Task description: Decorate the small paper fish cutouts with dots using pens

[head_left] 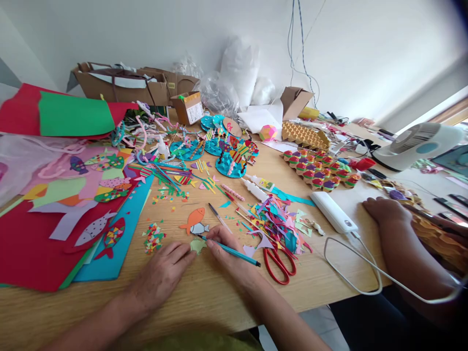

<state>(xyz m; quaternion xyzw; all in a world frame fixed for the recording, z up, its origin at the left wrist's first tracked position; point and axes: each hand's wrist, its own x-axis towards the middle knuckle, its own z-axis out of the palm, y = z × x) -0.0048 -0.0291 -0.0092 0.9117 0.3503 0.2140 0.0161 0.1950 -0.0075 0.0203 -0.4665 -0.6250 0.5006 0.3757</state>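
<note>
My right hand (pixel 226 251) grips a blue felt-tip pen (pixel 237 253), its tip at a small light green paper fish (pixel 198 246) on the table. My left hand (pixel 164 270) lies flat, fingers extended, with the fingertips at the left edge of that fish. Just beyond sit an orange paper fish (pixel 195 219) and a pale blue paper fish (pixel 199 228), both outlined in dark ink. A dark pen (pixel 219 217) rests above my right hand. To its right are red-handled scissors (pixel 280 265), their blades hidden among paper scraps.
Colored scraps (pixel 281 219) are heaped right of center, near glue bottles (pixel 255 189). Red sheets (pixel 32 234) cover the left side. A white power bank (pixel 333 213) trails a cable. Another person's arm (pixel 398 248) rests at right, beyond painted egg trays (pixel 318 168).
</note>
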